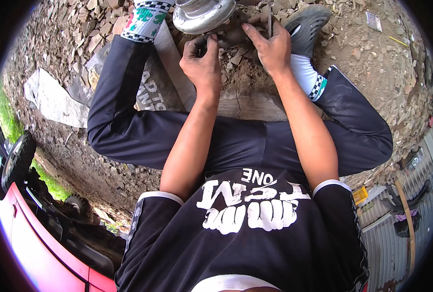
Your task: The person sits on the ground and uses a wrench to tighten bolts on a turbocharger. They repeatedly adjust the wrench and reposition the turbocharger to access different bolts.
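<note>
A round, silver-grey cast metal part (204, 17) with a raised collar stands at the top of the view, cut off by its edge. Just below it my left hand (202, 65) is closed, thumb and curled fingertips together near a dark, greasy lower piece (233, 31). What those fingers hold, if anything, is hidden. On the other side, my right hand (274, 48) is closed around a thin metal rod (270, 14) that points away from me. Its thumb reaches toward the dark piece. Both hands have dark smears on the fingers.
My bent legs frame the work, with a dark clog (309, 29) at right. Beneath lie a printed sack (158, 82), a wooden board (248, 104) and broken stones (92, 29). A white sheet (55, 100) lies left. A red vehicle (36, 238) stands lower left, corrugated metal (389, 248) lower right.
</note>
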### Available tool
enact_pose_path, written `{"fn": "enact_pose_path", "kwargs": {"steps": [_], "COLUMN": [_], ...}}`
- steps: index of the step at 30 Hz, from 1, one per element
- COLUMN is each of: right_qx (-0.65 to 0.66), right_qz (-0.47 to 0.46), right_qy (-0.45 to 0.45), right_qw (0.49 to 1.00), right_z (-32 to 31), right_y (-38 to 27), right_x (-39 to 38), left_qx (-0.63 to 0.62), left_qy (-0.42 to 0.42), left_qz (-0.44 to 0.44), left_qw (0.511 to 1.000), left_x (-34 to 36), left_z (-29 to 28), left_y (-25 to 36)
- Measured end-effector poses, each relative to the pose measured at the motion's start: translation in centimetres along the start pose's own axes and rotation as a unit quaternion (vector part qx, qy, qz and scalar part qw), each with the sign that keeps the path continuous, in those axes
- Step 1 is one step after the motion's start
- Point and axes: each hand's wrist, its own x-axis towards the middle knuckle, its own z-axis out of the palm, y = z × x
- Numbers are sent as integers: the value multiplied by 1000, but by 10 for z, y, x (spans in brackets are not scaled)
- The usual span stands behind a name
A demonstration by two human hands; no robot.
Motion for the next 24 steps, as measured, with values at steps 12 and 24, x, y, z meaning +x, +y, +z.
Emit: {"fn": "enact_pose_path", "kwargs": {"steps": [12, 24], "right_qx": [74, -29], "right_qz": [97, 64], "right_qy": [-14, 10], "right_qw": [992, 997], "right_z": [0, 7], "right_y": [4, 17], "right_x": [-7, -9], "left_qx": [1, 101], "left_qy": [0, 22], "left_qz": [19, 37], "left_qw": [1000, 994], "left_x": [-10, -11], "left_z": [-1, 1], "left_y": [-4, 15]}}
